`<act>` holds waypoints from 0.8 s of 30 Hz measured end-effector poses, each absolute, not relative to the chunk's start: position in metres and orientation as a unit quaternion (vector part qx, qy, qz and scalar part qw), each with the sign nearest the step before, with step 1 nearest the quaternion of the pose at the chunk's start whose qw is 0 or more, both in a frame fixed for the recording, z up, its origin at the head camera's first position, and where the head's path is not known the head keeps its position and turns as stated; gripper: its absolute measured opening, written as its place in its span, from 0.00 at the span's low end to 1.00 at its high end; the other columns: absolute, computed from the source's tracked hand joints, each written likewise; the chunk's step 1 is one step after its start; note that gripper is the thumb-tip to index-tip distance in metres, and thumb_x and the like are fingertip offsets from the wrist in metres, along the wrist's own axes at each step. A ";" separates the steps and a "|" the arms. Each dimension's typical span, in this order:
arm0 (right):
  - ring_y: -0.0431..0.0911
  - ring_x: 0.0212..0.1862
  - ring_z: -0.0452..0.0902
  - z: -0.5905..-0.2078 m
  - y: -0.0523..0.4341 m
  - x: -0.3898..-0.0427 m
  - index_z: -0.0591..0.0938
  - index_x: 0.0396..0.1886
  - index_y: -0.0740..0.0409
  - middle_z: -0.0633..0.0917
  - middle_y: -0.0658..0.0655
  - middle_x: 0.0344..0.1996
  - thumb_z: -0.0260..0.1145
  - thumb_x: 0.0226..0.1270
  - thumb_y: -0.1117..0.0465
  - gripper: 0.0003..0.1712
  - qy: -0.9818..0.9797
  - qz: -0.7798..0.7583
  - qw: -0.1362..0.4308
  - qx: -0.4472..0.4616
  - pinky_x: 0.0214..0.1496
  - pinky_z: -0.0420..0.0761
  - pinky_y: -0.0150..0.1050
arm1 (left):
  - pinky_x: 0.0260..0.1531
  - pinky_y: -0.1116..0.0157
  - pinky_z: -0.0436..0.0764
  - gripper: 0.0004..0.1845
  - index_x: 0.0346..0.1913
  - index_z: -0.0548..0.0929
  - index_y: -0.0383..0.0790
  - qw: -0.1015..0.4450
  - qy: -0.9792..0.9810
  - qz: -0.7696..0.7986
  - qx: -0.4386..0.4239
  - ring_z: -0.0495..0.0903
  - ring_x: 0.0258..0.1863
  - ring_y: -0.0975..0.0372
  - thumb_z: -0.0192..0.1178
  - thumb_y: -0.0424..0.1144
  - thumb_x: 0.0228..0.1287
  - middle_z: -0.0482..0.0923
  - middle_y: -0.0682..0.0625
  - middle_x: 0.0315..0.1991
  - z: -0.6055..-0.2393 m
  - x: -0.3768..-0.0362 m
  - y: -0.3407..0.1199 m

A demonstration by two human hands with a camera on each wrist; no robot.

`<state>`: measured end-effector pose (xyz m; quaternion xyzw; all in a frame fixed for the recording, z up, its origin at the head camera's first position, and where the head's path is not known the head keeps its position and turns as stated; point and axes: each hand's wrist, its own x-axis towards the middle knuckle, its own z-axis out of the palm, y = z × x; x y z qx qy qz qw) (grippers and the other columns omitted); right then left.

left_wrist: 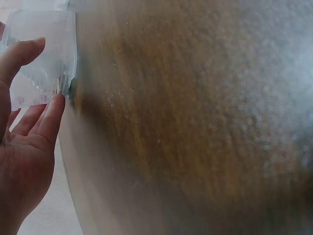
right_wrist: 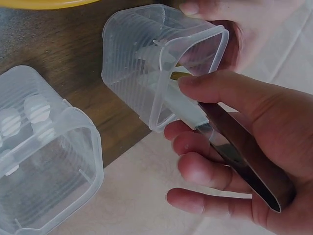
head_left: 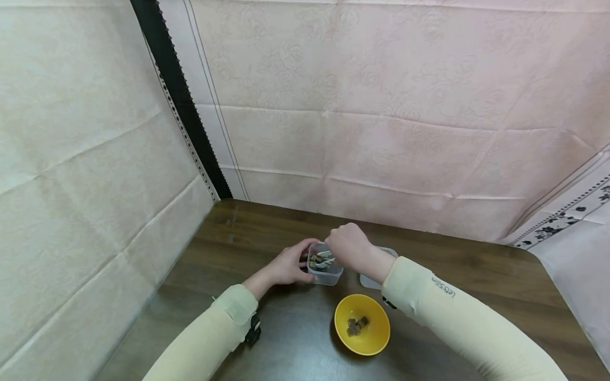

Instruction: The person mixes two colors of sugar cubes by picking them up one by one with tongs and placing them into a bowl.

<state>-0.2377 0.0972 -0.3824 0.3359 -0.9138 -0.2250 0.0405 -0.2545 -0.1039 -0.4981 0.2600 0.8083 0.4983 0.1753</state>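
Right hand [right_wrist: 244,147] grasps stiff metal tongs [right_wrist: 239,152] dipped into the light clear plastic container [head_left: 325,267], table centre, twelve o'clock of the yellow bowl [head_left: 362,324]; left hand [head_left: 286,264] cups its thin, probably slippery wall

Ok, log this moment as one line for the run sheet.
left hand: steadies clear container | right hand: holds metal tongs in container | yellow bowl: brown cubes inside | second clear container: beside
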 end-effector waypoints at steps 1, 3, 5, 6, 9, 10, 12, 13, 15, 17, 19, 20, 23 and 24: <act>0.42 0.17 0.67 -0.382 0.097 -0.238 0.91 0.28 0.53 0.80 0.49 0.17 0.84 0.57 0.40 0.22 -0.914 -0.225 0.040 0.336 0.22 0.79 0.32 | 0.67 0.52 0.80 0.48 0.81 0.63 0.44 0.177 0.808 0.499 0.259 0.74 0.73 0.48 0.78 0.28 0.61 0.71 0.41 0.75 -0.498 -0.255 -0.104; 0.42 0.17 0.67 -0.382 0.098 -0.239 0.91 0.28 0.53 0.80 0.49 0.17 0.83 0.58 0.39 0.22 -0.913 -0.224 0.036 0.338 0.22 0.79 0.32 | 0.67 0.52 0.81 0.48 0.81 0.63 0.45 0.176 0.808 0.499 0.260 0.74 0.73 0.47 0.78 0.29 0.61 0.71 0.41 0.75 -0.498 -0.255 -0.104; 0.42 0.18 0.68 -0.382 0.099 -0.240 0.91 0.29 0.53 0.81 0.49 0.17 0.83 0.58 0.40 0.22 -0.914 -0.219 0.030 0.339 0.22 0.80 0.33 | 0.67 0.52 0.81 0.48 0.80 0.64 0.45 0.174 0.809 0.497 0.260 0.74 0.73 0.47 0.78 0.29 0.61 0.70 0.41 0.75 -0.499 -0.255 -0.104; 0.42 0.18 0.68 -0.382 0.099 -0.241 0.91 0.29 0.53 0.81 0.50 0.17 0.83 0.58 0.40 0.22 -0.915 -0.216 0.027 0.340 0.22 0.80 0.33 | 0.67 0.52 0.81 0.48 0.80 0.64 0.46 0.173 0.810 0.497 0.259 0.74 0.73 0.47 0.78 0.29 0.61 0.70 0.41 0.75 -0.499 -0.255 -0.104; 0.42 0.18 0.69 -0.382 0.100 -0.243 0.91 0.30 0.54 0.81 0.50 0.18 0.83 0.58 0.40 0.22 -0.917 -0.212 0.016 0.337 0.24 0.81 0.33 | 0.67 0.52 0.81 0.48 0.80 0.64 0.46 0.173 0.813 0.494 0.256 0.74 0.73 0.48 0.78 0.30 0.61 0.70 0.42 0.75 -0.499 -0.255 -0.104; 0.42 0.19 0.69 -0.382 0.100 -0.243 0.91 0.30 0.54 0.82 0.50 0.19 0.83 0.58 0.40 0.22 -0.918 -0.212 0.013 0.335 0.24 0.81 0.33 | 0.67 0.52 0.81 0.48 0.80 0.64 0.47 0.173 0.813 0.493 0.256 0.74 0.73 0.48 0.78 0.30 0.61 0.70 0.42 0.75 -0.499 -0.255 -0.104; 0.42 0.19 0.69 -0.382 0.100 -0.244 0.91 0.31 0.54 0.82 0.50 0.19 0.83 0.58 0.39 0.23 -0.919 -0.212 0.005 0.332 0.24 0.82 0.33 | 0.67 0.52 0.81 0.48 0.80 0.64 0.47 0.173 0.813 0.494 0.256 0.74 0.73 0.48 0.79 0.30 0.60 0.71 0.43 0.74 -0.499 -0.255 -0.104; 0.42 0.19 0.69 -0.382 0.100 -0.244 0.91 0.31 0.53 0.83 0.50 0.20 0.83 0.58 0.39 0.23 -0.920 -0.212 0.001 0.331 0.25 0.82 0.33 | 0.67 0.52 0.81 0.48 0.80 0.64 0.47 0.173 0.812 0.494 0.257 0.74 0.72 0.48 0.79 0.30 0.60 0.71 0.43 0.74 -0.499 -0.255 -0.103; 0.42 0.20 0.70 -0.381 0.100 -0.244 0.91 0.31 0.53 0.83 0.50 0.20 0.83 0.58 0.38 0.23 -0.920 -0.214 -0.005 0.328 0.25 0.83 0.34 | 0.67 0.52 0.81 0.48 0.80 0.64 0.47 0.173 0.811 0.496 0.258 0.74 0.72 0.48 0.79 0.29 0.60 0.71 0.43 0.74 -0.499 -0.255 -0.103; 0.42 0.20 0.70 -0.380 0.100 -0.243 0.90 0.30 0.53 0.83 0.49 0.20 0.83 0.58 0.38 0.23 -0.920 -0.215 -0.007 0.328 0.25 0.83 0.34 | 0.67 0.52 0.80 0.49 0.81 0.64 0.47 0.172 0.811 0.496 0.259 0.74 0.73 0.48 0.79 0.29 0.60 0.71 0.43 0.75 -0.500 -0.255 -0.104; 0.42 0.19 0.70 -0.378 0.101 -0.242 0.89 0.29 0.53 0.82 0.49 0.20 0.83 0.57 0.38 0.23 -0.919 -0.216 -0.006 0.329 0.25 0.82 0.35 | 0.67 0.52 0.80 0.49 0.81 0.64 0.46 0.171 0.810 0.497 0.260 0.74 0.73 0.48 0.78 0.29 0.60 0.71 0.42 0.75 -0.500 -0.255 -0.104; 0.42 0.19 0.70 -0.377 0.101 -0.242 0.89 0.28 0.53 0.81 0.49 0.19 0.83 0.57 0.38 0.23 -0.920 -0.215 -0.006 0.328 0.24 0.82 0.35 | 0.67 0.52 0.80 0.49 0.81 0.64 0.46 0.171 0.810 0.497 0.260 0.74 0.73 0.48 0.78 0.29 0.60 0.71 0.42 0.75 -0.500 -0.255 -0.104; 0.42 0.19 0.68 -0.374 0.103 -0.242 0.88 0.28 0.53 0.79 0.48 0.18 0.83 0.57 0.39 0.23 -0.923 -0.208 -0.008 0.324 0.24 0.80 0.35 | 0.67 0.52 0.80 0.48 0.80 0.64 0.46 0.172 0.808 0.500 0.262 0.74 0.73 0.48 0.78 0.28 0.60 0.71 0.43 0.75 -0.501 -0.256 -0.104; 0.42 0.19 0.68 -0.374 0.103 -0.242 0.88 0.28 0.53 0.79 0.48 0.18 0.83 0.57 0.40 0.22 -0.924 -0.206 -0.011 0.323 0.23 0.80 0.34 | 0.67 0.52 0.80 0.48 0.80 0.64 0.46 0.172 0.807 0.501 0.262 0.74 0.73 0.48 0.78 0.28 0.60 0.71 0.43 0.75 -0.501 -0.256 -0.104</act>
